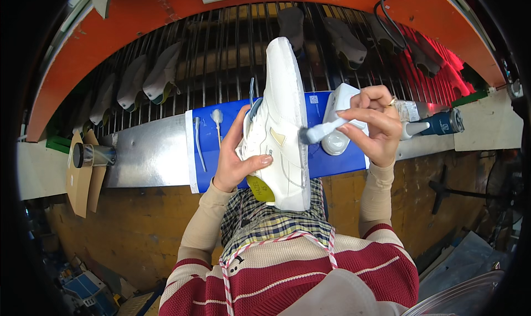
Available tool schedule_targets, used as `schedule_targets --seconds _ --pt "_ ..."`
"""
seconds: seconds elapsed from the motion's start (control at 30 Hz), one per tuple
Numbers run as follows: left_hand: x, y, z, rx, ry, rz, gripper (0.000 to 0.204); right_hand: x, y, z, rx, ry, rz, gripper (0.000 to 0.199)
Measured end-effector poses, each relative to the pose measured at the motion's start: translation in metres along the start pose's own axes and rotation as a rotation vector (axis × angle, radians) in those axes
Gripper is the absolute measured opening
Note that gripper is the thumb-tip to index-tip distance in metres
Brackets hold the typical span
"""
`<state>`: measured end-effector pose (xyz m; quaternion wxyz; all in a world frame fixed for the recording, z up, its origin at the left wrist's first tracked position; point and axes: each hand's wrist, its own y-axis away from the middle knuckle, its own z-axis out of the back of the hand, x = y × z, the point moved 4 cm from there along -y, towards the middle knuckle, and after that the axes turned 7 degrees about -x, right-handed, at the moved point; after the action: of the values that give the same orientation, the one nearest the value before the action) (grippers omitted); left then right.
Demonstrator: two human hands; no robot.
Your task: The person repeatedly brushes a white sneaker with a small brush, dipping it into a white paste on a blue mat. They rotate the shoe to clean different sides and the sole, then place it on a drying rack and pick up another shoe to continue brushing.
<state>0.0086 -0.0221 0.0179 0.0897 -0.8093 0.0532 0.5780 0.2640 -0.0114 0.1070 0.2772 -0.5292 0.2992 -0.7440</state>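
**White sneaker held in left hand, brush in right at its side**

- Left hand [235, 161]: cupped around the white sneaker [279, 128] from the person's left, thumb pressed across the side panel near the heel end, fingers wrapped behind out of sight. Closed grip on the shoe.
- Sneaker: held up over the blue mat [332, 161], toe pointing away toward the conveyor, heel end toward the person's chest, side panel facing the camera. Yellow tag [260, 190] hangs at the heel end just below the thumb.
- Right hand [373, 125]: fingers pinched together on the white handle of a small brush [321, 132]. Dark bristle tip touches the sneaker's right edge about mid-length. Hand sits just right of the shoe, not touching it.
- White plastic container [338, 122] lies on the mat right behind the brush, partly covered by the right hand.
- On the mat left of the shoe: two thin white tools [207, 133], well clear of the left hand.
- Mat lies on a metal bench strip [149, 155]. Dark-capped bottle [437, 125] lies on its side at the right end; metal cylinder [91, 155] at the left end.
- Behind: slatted conveyor [221, 56] under an orange hood [166, 9], carrying grey shoe pieces [149, 75] left and right.
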Motion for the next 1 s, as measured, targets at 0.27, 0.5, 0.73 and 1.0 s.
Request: schedule_targets --seconds 0.27,0.5,0.73,1.0 --pt "-0.009 -0.01 -0.018 -0.083 0.139 0.083 0.088 -0.029 0.02 -0.03 -0.249 -0.194 -0.461 0.016" --pt "-0.018 -0.013 -0.019 -0.166 0.24 0.176 0.076 -0.003 0.047 -0.022 -0.269 0.009 -0.355 0.022" --pt "-0.015 -0.004 -0.017 -0.174 0.209 0.158 0.076 0.003 0.025 -0.022 -0.26 0.271 -0.106 0.024" --pt "-0.016 0.005 -0.018 -0.176 0.15 0.161 0.078 -0.001 -0.013 -0.02 -0.237 0.379 0.134 0.023"
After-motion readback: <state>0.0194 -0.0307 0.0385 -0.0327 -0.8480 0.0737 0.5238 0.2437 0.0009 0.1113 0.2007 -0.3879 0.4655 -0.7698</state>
